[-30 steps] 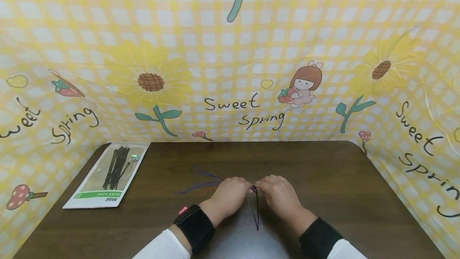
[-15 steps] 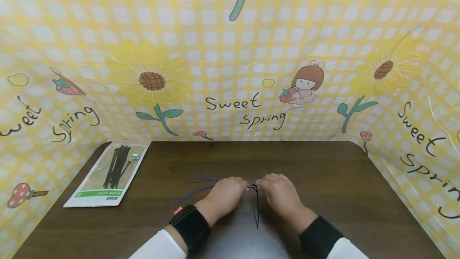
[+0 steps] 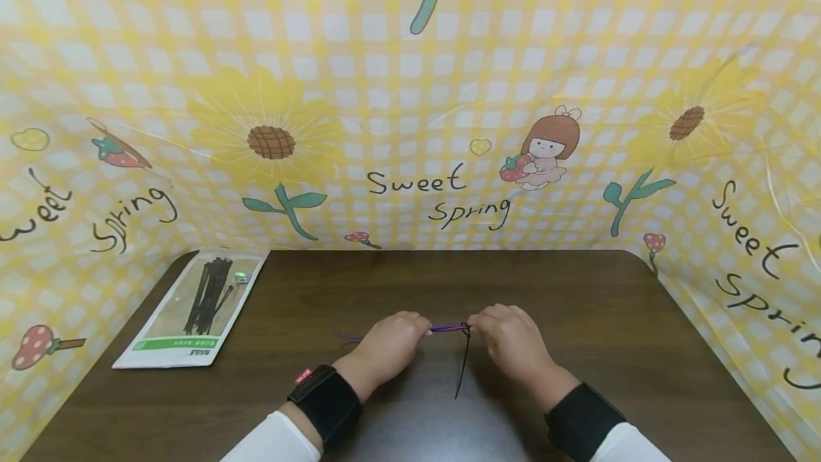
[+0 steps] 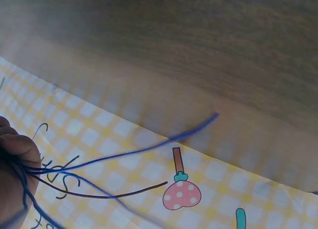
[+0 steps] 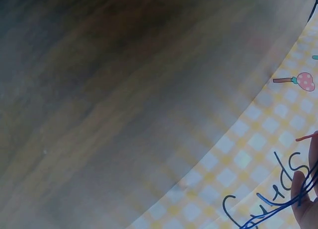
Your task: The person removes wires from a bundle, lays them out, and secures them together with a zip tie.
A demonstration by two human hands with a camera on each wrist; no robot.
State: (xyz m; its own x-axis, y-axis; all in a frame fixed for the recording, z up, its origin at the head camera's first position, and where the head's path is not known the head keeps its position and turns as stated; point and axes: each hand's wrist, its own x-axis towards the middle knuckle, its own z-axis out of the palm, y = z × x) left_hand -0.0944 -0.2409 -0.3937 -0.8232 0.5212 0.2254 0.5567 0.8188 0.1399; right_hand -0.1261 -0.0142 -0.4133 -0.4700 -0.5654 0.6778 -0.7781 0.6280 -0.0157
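Note:
My left hand [image 3: 389, 341] grips a bundle of thin wires [image 3: 445, 329]. From it, several loose blue wire ends and a dark one fan out in the left wrist view, where blue wire [image 4: 114, 153] shows. My right hand [image 3: 513, 341] pinches the bundle to the right. Between the hands, close to the right fingertips, a thin black tie [image 3: 463, 362] loops round the wires, its tail hanging down. In the right wrist view, blue wires [image 5: 283, 204] and a red wire tip [image 5: 305, 137] show past the fingers [image 5: 297, 182] at the edge.
A white packet [image 3: 173, 356] with a picture of black cable ties lies at the table's left back. Behind and beside the dark wooden table [image 3: 577, 284] hangs a yellow checked cloth [image 3: 398, 113].
The hands have moved apart, the left one farther left and the right one slightly right. More of the bundle shows between them, and the black tie has shifted a little to the right.

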